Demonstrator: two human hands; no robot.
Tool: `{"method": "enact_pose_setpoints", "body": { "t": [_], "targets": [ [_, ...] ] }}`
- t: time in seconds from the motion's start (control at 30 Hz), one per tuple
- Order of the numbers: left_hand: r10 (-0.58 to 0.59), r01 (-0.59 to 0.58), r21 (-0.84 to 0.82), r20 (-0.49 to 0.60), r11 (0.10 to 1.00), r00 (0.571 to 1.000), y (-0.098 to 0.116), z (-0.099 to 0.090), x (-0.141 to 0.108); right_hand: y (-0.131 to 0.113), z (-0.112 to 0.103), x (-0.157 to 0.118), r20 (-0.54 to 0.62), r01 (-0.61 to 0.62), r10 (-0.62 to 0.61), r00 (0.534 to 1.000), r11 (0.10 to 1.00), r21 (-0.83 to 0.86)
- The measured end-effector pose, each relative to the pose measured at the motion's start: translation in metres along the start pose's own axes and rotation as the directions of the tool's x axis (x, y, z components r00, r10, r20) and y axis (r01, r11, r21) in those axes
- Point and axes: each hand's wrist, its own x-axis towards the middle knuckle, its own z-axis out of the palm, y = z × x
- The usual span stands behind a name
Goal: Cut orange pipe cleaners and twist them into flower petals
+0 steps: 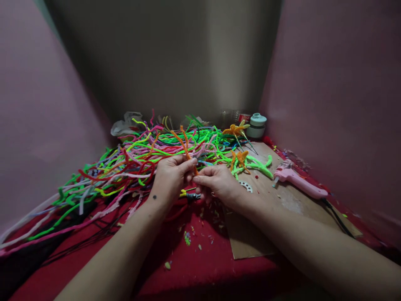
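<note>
An orange pipe cleaner (185,144) stands up from between my hands, its upper part split into two prongs. My left hand (174,173) pinches its middle between thumb and fingers. Close beside it on the right, my right hand (214,180) pinches the lower end. Behind both hands spreads a big tangled pile of coloured pipe cleaners (147,152), green, pink, red, yellow and white. Pliers with yellow handles (191,195) lie just below my hands, partly hidden. Orange flower shapes (240,160) rest to the right of my hands.
A pink glue gun (299,180) lies on a brown board (246,242) at the right. Behind it stand a pale green jar (257,125) and another orange flower (237,130) on stems. Scraps dot the red cloth (188,271). A plastic bag (127,123) sits at the back left.
</note>
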Motion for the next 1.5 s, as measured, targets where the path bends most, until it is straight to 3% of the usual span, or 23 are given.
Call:
{"method": "enact_pose_setpoints", "body": {
  "t": [0.17,0.3,0.47,0.7,0.93,1.1,1.3,1.5],
  "targets": [
    [-0.04,0.045,-0.075,0.072,0.996,0.997,0.001,-0.006,0.005,0.003,-0.008,0.005,0.306,-0.227,0.099,0.947,0.879,0.419],
    [-0.035,0.043,-0.104,0.08,0.994,0.996,0.003,-0.005,0.004,0.009,-0.01,0.007,0.373,-0.299,0.104,0.922,0.802,0.517],
    [-0.035,0.042,-0.084,0.078,0.996,0.996,0.002,-0.003,0.002,0.017,-0.006,0.011,0.332,-0.237,0.046,0.942,0.793,0.561],
    [0.029,-0.029,-0.066,0.0,0.997,1.0,0.002,-0.002,0.0,0.012,-0.004,0.009,0.258,-0.201,0.071,0.963,0.829,0.521],
    [-0.036,0.041,-0.179,0.032,0.983,0.999,0.001,-0.003,0.003,0.006,-0.006,0.005,0.221,-0.152,0.058,0.973,0.888,0.435],
    [-0.107,0.136,-0.193,0.152,0.972,0.983,-0.003,-0.005,0.006,0.007,-0.007,0.008,0.192,-0.096,0.019,0.981,0.911,0.402],
    [-0.046,0.06,-0.192,0.082,0.98,0.996,-0.003,-0.007,0.01,0.006,-0.005,0.005,0.142,-0.103,0.058,0.988,0.938,0.332],
    [-0.119,0.142,-0.216,0.118,0.966,0.986,-0.005,-0.006,0.01,0.009,-0.004,0.005,0.136,-0.017,-0.033,0.99,0.936,0.351]
  ]
}}
